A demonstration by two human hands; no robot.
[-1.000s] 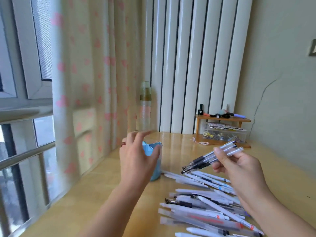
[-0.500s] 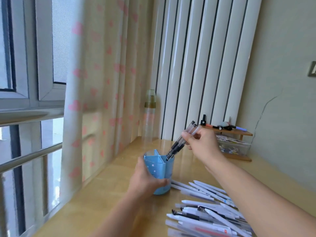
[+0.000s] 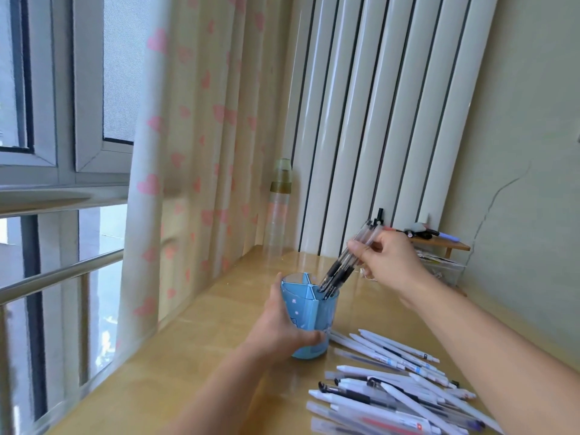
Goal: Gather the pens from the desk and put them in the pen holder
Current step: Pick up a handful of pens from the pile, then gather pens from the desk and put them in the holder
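A: So why is your left hand [image 3: 282, 332] wrapped around the blue plastic divided pen holder [image 3: 310, 321]?

B: Probably so it won't tip: your fingers curl round its lower wall while the load goes in from above.

A: And your right hand [image 3: 387, 262]?

B: It pinches a bundle of clear black-gripped pens [image 3: 345, 265] between thumb and fingers, tilted, tips already inside the compartment farthest from your left fingers.

A: What's left?

B: A loose pile of white and clear pens [image 3: 395, 394] on the glossy yellow wooden desk [image 3: 188, 365], just below your right forearm. Beyond your fingertips stand a pale heart-print curtain [image 3: 194, 152], a tall clear bottle [image 3: 279, 208] and white ribbed panels [image 3: 376, 120].
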